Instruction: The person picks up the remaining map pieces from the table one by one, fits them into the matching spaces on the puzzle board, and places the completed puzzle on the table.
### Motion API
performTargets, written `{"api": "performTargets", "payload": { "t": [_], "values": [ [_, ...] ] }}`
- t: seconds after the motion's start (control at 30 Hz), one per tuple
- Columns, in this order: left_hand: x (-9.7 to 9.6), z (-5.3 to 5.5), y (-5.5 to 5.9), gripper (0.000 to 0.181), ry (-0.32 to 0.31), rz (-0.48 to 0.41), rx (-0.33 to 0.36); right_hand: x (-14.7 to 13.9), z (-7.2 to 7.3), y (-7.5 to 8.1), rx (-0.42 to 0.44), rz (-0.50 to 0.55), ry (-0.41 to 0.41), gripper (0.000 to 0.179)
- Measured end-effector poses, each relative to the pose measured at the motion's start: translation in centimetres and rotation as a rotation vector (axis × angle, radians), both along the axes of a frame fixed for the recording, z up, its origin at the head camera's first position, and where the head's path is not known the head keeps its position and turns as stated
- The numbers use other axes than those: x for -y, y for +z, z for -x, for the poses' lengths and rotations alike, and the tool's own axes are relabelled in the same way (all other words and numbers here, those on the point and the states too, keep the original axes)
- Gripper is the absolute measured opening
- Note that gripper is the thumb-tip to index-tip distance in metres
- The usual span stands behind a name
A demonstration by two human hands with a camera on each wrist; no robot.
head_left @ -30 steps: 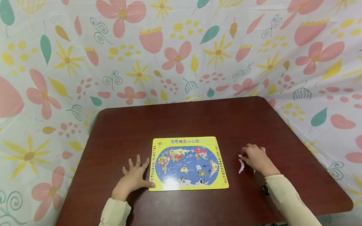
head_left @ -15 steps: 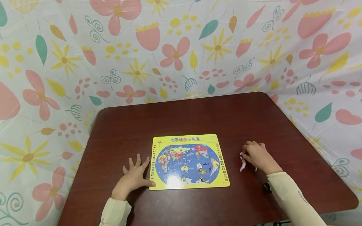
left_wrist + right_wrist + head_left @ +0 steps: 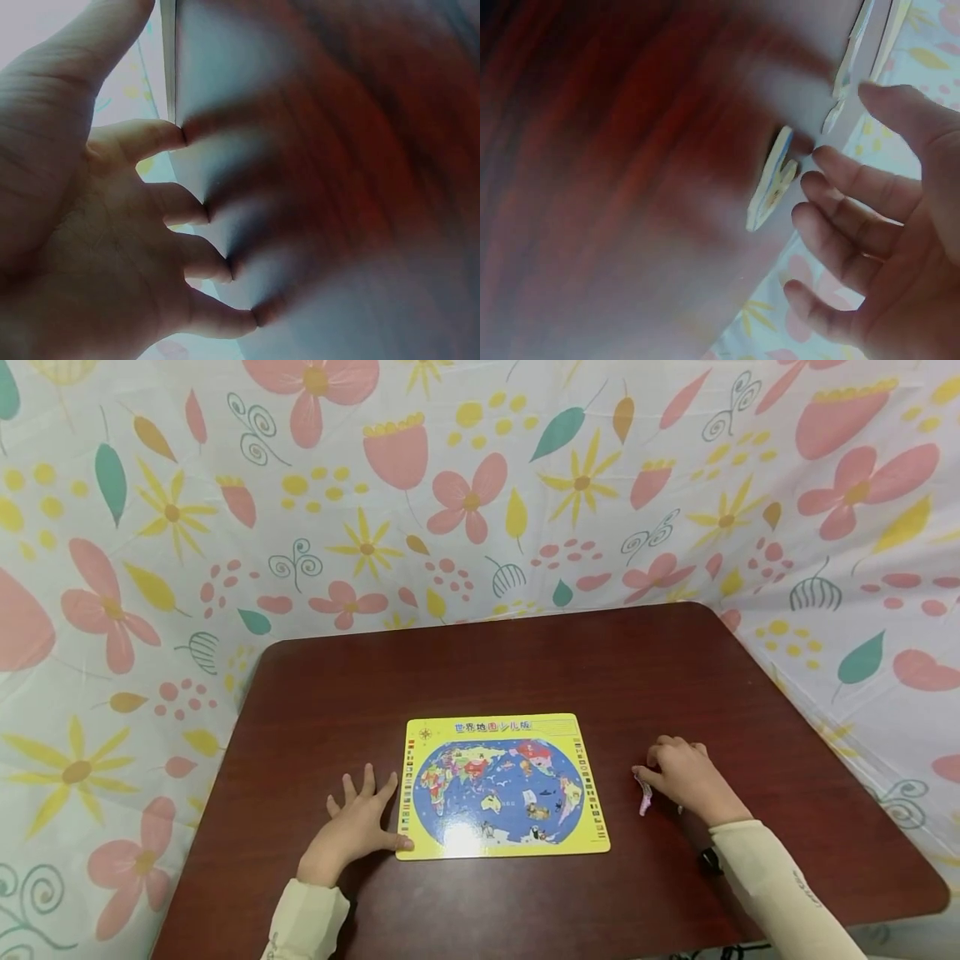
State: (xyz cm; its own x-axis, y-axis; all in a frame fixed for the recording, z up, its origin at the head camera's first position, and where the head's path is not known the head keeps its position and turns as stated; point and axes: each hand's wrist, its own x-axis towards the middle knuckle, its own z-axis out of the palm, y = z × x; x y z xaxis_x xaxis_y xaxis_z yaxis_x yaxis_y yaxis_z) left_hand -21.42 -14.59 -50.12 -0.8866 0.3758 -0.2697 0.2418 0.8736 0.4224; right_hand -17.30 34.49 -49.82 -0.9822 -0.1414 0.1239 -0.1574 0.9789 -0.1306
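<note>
The puzzle board [image 3: 495,852], yellow-edged with a world map, lies flat on the table. My left hand [image 3: 352,827] is spread at its left side, thumb on the lower left corner and fingertips down on the tabletop. Right of the board, my right hand [image 3: 690,781] is low over small loose puzzle pieces. Its thumb overlaps the top of a narrow pinkish piece [image 3: 645,800] in the head view. The right wrist view shows thumb and loosely bent fingers apart, nothing between them. A thick pale-edged piece [image 3: 769,184] lies by those fingertips, and another piece [image 3: 851,56] near the thumb.
Dark red-brown table [image 3: 480,668] with rounded corners. A flower-patterned cloth [image 3: 480,485] hangs behind it and along the sides. A dark object [image 3: 708,860] is at the right wrist, and cables [image 3: 735,952] show at the front edge.
My right thumb has straightened and now covers the upper end of the pinkish piece. The left hand stays in place on the board's corner. The head view has shifted slightly.
</note>
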Motion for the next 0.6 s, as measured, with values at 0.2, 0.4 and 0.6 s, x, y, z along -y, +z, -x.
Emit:
{"api": "performTargets", "payload": {
  "t": [0.2,0.4,0.6],
  "values": [
    [0.05,-0.06,-0.05,0.108,-0.003,0.002,-0.002,0.48,0.27,0.55,0.050,0.014,-0.016,0.022],
    [0.05,-0.19,0.04,0.108,-0.003,-0.001,-0.025,0.64,0.62,0.73,0.070,0.040,-0.008,0.023],
    [-0.02,-0.27,0.37,0.107,-0.004,-0.010,-0.018,0.75,0.91,0.99,0.065,0.034,0.008,0.020]
  ]
}}
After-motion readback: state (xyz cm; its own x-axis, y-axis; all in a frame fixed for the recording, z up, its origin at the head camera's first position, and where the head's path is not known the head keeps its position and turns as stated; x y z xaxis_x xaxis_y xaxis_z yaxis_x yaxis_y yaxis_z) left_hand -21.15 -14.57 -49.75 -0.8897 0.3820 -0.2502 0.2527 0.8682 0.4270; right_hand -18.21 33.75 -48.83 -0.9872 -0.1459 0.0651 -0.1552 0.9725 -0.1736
